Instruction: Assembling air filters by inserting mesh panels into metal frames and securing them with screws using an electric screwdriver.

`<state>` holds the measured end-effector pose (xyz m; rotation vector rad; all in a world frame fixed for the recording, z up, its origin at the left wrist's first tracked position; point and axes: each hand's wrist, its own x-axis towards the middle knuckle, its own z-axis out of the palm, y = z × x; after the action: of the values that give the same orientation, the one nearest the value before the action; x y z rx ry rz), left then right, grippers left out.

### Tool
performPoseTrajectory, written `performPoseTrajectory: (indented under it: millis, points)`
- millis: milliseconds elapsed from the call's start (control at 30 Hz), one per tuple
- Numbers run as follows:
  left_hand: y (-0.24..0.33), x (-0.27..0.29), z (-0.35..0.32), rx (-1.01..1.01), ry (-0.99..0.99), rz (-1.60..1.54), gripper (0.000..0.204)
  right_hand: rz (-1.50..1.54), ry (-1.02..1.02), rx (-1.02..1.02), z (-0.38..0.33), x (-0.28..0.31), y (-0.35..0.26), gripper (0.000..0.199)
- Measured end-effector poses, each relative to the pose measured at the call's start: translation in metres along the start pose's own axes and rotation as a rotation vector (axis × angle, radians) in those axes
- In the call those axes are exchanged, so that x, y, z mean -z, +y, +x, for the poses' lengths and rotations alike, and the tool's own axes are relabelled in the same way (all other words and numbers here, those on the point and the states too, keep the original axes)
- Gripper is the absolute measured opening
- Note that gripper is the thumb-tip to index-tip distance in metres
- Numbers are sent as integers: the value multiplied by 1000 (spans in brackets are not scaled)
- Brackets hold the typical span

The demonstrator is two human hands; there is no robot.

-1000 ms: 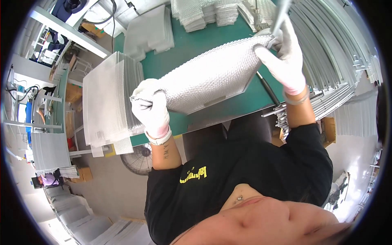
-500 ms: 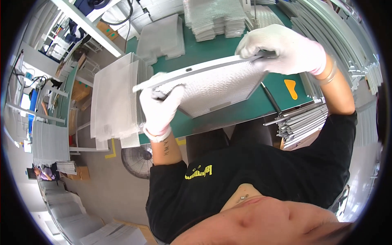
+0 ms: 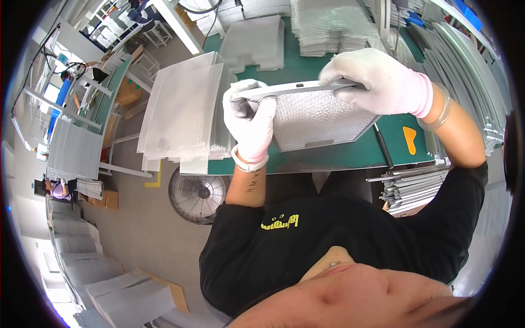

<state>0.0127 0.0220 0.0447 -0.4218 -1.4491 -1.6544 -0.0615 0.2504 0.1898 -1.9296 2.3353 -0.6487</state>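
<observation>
My hands wear white knit gloves and hold up a silvery mesh filter panel point(image 3: 314, 121) above the green table point(image 3: 290, 162). A narrow grey metal frame strip point(image 3: 290, 88) runs along its upper edge. My left hand point(image 3: 249, 121) is closed around the strip's left end, thumb on the mesh side. At the other end, my right hand point(image 3: 377, 82) pinches the strip and the panel's right corner; the fingers cover that corner. The panel's lower edge tilts toward me. Right of it lie a black-handled tool point(image 3: 384, 146) and an orange-yellow flat plastic piece point(image 3: 409, 140).
Mesh sheets point(image 3: 178, 109) are stacked at the table's left, some overhanging its edge. More piles of mesh point(image 3: 251, 42) stand at the back. Metal strips point(image 3: 415, 191) lie bundled at the near right. A floor fan point(image 3: 203, 192) stands below the table's left side.
The strip is more level now, and my left hand has closed over its left end, which stuck out before. My right hand keeps its hold. The whole view has shifted.
</observation>
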Motion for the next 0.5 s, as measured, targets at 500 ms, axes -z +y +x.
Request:
performPoseTrajectory:
  millis: [500]
  points:
    - [-39, -7, -5, -250, 322, 448, 33, -59, 104, 97, 6, -7, 18, 51]
